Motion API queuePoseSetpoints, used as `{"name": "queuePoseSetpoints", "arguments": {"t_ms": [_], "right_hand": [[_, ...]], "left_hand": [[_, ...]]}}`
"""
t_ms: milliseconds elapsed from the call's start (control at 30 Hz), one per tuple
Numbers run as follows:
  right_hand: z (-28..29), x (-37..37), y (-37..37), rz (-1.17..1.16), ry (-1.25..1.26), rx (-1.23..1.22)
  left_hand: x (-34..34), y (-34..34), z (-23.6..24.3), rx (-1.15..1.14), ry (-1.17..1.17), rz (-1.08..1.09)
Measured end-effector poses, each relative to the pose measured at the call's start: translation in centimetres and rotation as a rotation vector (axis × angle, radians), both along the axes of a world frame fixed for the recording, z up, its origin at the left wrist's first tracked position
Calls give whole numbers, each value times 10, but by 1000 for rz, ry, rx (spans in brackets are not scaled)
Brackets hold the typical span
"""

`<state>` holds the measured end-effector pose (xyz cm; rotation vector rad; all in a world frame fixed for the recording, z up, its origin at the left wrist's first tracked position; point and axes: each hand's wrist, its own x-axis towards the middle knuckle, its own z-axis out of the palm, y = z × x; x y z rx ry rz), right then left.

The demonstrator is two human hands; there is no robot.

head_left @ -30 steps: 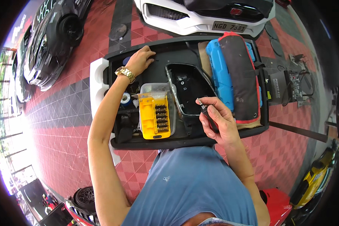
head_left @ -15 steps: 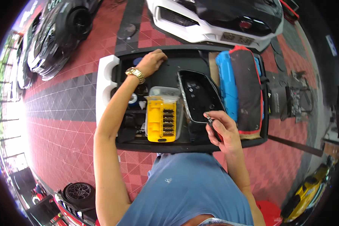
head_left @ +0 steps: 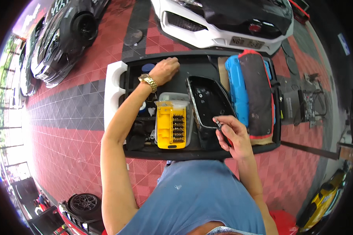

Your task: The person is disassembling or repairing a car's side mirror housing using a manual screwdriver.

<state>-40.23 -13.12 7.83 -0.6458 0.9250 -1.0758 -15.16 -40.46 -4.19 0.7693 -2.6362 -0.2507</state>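
My right hand (head_left: pixel 235 135) is closed around a small screwdriver (head_left: pixel 219 126) with a metal tip and dark handle, held over the near right corner of a black open bin (head_left: pixel 210 98). Toward the far side of the black tray (head_left: pixel 200 64), my left hand (head_left: pixel 164 71) is bent with its fingers curled together. Its fingertips are hidden, so what it grips, if anything, does not show. Between my arms a yellow bit case (head_left: pixel 164 127) with rows of bits lies on a clear plastic box (head_left: pixel 174 96).
At the tray's right lie a blue case (head_left: pixel 238 94) and a dark, red-edged pouch (head_left: pixel 257 96). White foam (head_left: pixel 113 98) borders the left side. A blue round lid (head_left: pixel 148 67) sits beyond my left wrist. A white car (head_left: pixel 219 33) stands close past the tray.
My left hand has shifted slightly right and nearer. The tray and its contents sit slightly lower in the picture, the bit case a little to the right. My right hand keeps the screwdriver almost still.
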Motion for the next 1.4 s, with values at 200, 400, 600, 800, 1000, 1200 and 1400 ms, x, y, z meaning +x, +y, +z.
{"name": "queuePoseSetpoints", "arguments": {"t_ms": [200,400,600,800,1000,1200,1400], "right_hand": [[2,2,-8,23,132,-70],[20,1,-22,92,701,-540],[56,21,-25,308,931,-730],[67,32,-34,530,1197,-907],[68,35,-34,556,1239,-938],[67,36,-32,586,1256,-919],[66,35,-32,581,1288,-910]], "left_hand": [[31,5,80,308,377,335],[32,146,179,330,555,296],[-1,260,96,806,959,251],[-5,267,80,763,931,242],[0,266,84,722,871,237],[-2,263,86,674,824,200],[-1,261,86,621,761,214]]}}
